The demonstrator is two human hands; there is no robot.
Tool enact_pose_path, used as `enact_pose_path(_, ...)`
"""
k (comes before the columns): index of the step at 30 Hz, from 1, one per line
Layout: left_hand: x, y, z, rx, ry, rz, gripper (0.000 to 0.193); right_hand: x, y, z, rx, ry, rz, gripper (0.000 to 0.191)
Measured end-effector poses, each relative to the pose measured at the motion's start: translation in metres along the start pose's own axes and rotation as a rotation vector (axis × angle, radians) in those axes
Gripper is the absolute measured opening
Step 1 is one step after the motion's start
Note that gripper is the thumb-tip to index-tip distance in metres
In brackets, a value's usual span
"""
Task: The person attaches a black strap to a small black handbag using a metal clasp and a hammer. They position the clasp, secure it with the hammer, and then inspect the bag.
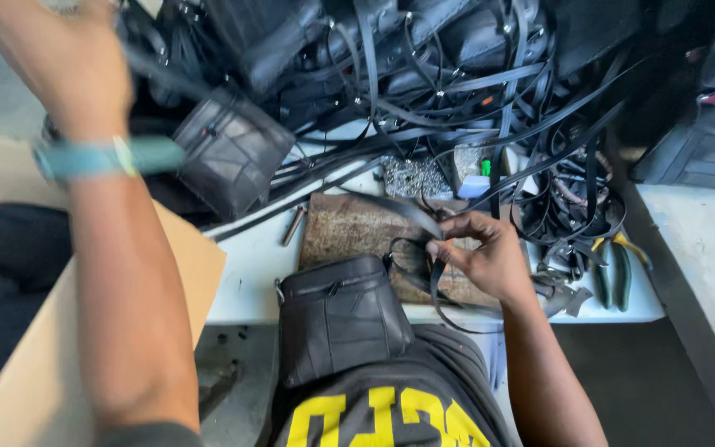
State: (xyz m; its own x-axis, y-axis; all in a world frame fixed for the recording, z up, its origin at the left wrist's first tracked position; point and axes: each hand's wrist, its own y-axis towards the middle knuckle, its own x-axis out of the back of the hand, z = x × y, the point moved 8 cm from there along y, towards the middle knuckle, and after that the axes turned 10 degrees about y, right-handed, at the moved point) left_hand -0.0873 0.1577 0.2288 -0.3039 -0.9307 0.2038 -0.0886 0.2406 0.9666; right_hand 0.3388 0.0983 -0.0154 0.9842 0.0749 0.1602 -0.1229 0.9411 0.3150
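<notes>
A small black leather bag (337, 319) rests against my chest at the near edge of the white table (246, 285). My right hand (482, 252) pinches its thin black strap (436, 277) just right of the bag, over a rusty brown metal plate (349, 228). My left hand (59, 62) is raised high at the upper left, blurred, gripping another black strap (163, 79) that runs down to a second black bag (229, 149) hanging below it. A teal watch sits on that wrist.
A big tangle of black straps (473, 99) and more black bags covers the back of the table. Green-handled pliers (614, 273) lie at the right edge. An open cardboard box (35, 364) holding dark items stands at my left. A small metal punch (293, 225) lies beside the plate.
</notes>
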Motion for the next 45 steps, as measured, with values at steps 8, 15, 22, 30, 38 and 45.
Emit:
enact_pose_path(8,-0.056,-0.204,-0.224,-0.325,-0.546,1.118,0.049,-0.017,0.017,0.024,0.070,-0.074,0.022,0.031)
enact_pose_path(15,-0.058,-0.105,-0.187,-0.562,-0.230,0.610,0.022,-0.012,0.014,0.018,-0.028,-0.031,0.008,0.029)
enact_pose_path(22,-0.047,-0.126,-0.184,-0.581,-0.155,0.591,0.038,-0.019,0.023,0.025,-0.009,-0.060,0.049,0.031)
enact_pose_path(30,-0.075,-0.105,-0.167,-0.563,-0.115,0.477,0.009,-0.011,0.026,0.025,-0.171,-0.036,0.070,0.027)
enact_pose_path(38,-0.060,-0.001,-0.065,-0.448,0.321,0.304,0.012,-0.009,0.033,-0.001,-0.128,0.281,0.131,0.023)
enact_pose_path(45,-0.079,-0.027,-0.047,-0.390,0.440,0.473,0.013,-0.008,0.040,-0.013,-0.141,0.324,0.113,0.023)
